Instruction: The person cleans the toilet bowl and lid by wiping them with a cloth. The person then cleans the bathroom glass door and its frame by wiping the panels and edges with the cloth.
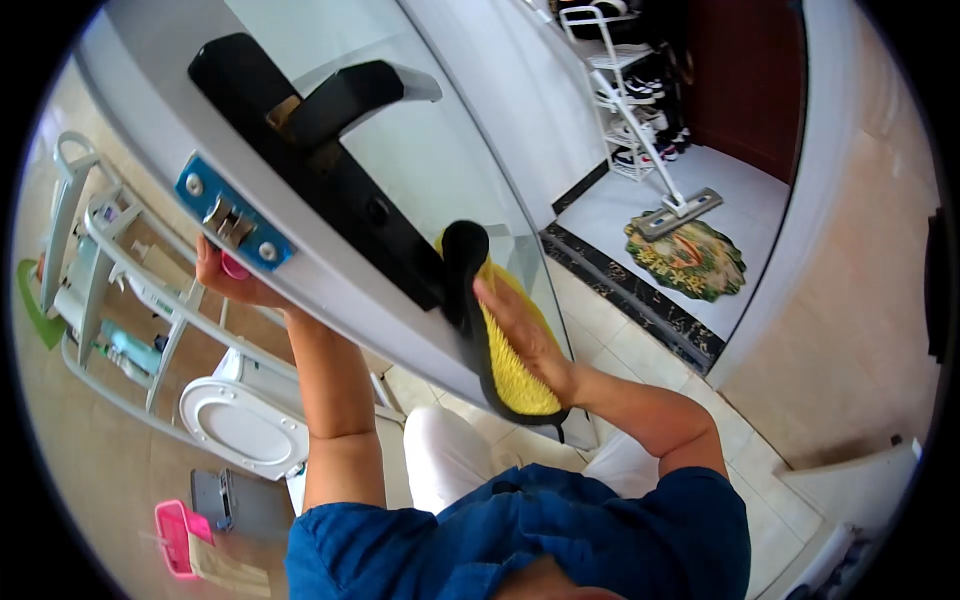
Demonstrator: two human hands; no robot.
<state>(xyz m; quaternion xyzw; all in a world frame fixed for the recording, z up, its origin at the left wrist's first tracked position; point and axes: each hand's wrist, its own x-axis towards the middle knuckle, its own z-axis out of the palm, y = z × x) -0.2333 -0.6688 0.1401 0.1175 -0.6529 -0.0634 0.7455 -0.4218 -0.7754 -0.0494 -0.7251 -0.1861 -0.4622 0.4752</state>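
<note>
A white-framed glass door (400,330) stands open across the view, with a black handle (350,95) and a blue latch plate (233,212) on its edge. My right hand (525,338) presses a yellow and black cloth (515,375) against the door face, just below the handle plate. On the other side of the door, my left hand (235,275) is at the edge near the latch plate, its fingers bent around something pink (234,267) that is mostly hidden.
A white rack (180,310) with bottles and a toilet (245,425) are at the left, above a grey bin (240,505) and a pink basket (178,540). Beyond the dark threshold (640,300) are a flat mop (678,212), a patterned mat (690,260) and a shoe rack (612,90).
</note>
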